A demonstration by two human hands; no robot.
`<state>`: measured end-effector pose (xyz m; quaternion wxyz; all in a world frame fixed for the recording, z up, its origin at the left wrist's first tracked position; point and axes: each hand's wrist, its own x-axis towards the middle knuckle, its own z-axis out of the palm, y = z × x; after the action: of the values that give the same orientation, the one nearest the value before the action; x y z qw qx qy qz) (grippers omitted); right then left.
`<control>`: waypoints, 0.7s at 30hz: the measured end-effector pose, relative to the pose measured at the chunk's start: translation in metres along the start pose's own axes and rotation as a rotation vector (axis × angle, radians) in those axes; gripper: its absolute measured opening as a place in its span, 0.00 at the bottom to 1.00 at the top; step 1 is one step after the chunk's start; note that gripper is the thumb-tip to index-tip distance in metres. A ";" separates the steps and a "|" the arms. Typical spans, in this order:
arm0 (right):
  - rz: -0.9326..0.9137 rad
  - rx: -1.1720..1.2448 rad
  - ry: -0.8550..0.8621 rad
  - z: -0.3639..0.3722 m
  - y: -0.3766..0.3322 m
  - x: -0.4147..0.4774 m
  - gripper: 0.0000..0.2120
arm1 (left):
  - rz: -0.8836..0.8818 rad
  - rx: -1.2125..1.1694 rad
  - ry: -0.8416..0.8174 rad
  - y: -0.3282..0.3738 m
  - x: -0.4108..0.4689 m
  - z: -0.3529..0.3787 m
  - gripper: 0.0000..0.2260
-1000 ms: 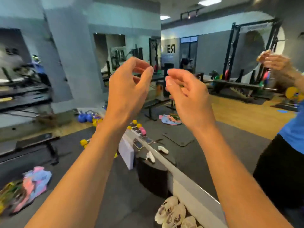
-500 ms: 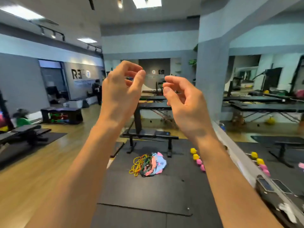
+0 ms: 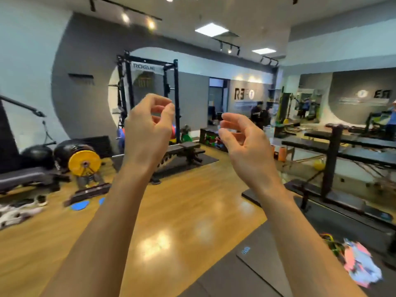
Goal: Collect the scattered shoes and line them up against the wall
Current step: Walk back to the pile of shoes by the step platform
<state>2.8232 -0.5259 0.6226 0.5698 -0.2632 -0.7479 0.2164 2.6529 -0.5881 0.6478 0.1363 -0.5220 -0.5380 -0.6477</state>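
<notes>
The job looks like it has hardly begun. Neither hand has a shoe in it, and I can see no neat row by the wall (image 3: 27, 61).

The left hand (image 3: 147, 129) is up in the air. Its fingers are bent loosely, with a gap between them and the thumb, and it holds nothing. The right hand (image 3: 246, 144) is up beside it, a little lower. It is bent the same loose way and is empty too. The two hands do not touch.

The shoes (image 3: 19, 211) lie on the wooden floor (image 3: 182, 211). They are down and to the left of the yellow weight plate (image 3: 84, 162), near the left edge of the view. They sit in a messy bunch, not side by side. Most look white with some grey bits. One closer to the plate looks dark with a white sole. They are blurry, so I cannot count them or tell which way the toes point.

A flat blue disc (image 3: 79, 205) lies on the floor just below the plate, to the right of the shoes. The black squat rack (image 3: 147, 82) stands behind the plate and to its right. Far to the right of the plate, close to the person, a pile of coloured stretch bands (image 3: 360, 264) sits on a black mat (image 3: 267, 271).

I think nearly all the work is left. The person has to go to the bunch, pick the shoes up, carry them to the wall and set them in a line.
</notes>
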 end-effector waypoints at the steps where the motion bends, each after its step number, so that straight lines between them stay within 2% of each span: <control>1: -0.003 0.017 -0.026 0.026 0.007 0.010 0.14 | -0.017 0.038 0.028 -0.022 0.009 -0.011 0.06; 8: -0.024 0.215 -0.191 0.216 0.052 0.095 0.16 | -0.084 0.267 0.136 -0.154 0.088 -0.070 0.03; 13: -0.039 0.371 -0.344 0.354 0.055 0.144 0.17 | -0.125 0.420 0.242 -0.235 0.143 -0.118 0.07; 21: -0.124 0.481 -0.506 0.540 0.057 0.195 0.17 | -0.193 0.560 0.386 -0.385 0.202 -0.203 0.06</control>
<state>2.2687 -0.3698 0.5926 0.4241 -0.0135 -0.8075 0.4098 2.1766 -0.5327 0.6256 0.3113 -0.2790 -0.7059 -0.5718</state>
